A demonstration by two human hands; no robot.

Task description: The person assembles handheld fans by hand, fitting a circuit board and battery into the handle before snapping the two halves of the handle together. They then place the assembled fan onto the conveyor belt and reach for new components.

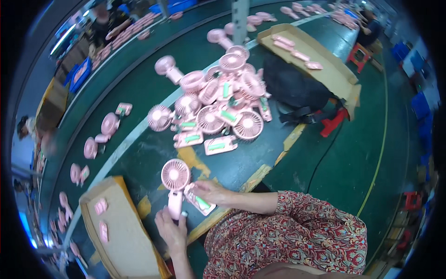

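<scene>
A pink handheld fan [175, 175] lies on the bench right in front of me, its round grille facing up. My left hand [172, 231] has its fingers and thumb closed around the lower end of the fan's handle [175, 203]. Just right of it, a pink handle shell [207, 211] lies with a green cylindrical cell inside. My right hand [210, 192] pinches the upper end of this shell, close to the fan's neck. Whether wires join the two parts is too small to tell.
A heap of pink fans and opened shells [211, 120] sits beyond my hands. Cardboard trays with small pink parts stand at left [125, 235] and far right [325, 69]. A black bag [297, 86] rests beside the heap. Behind runs a green conveyor [134, 100] carrying fans; people sit farther off.
</scene>
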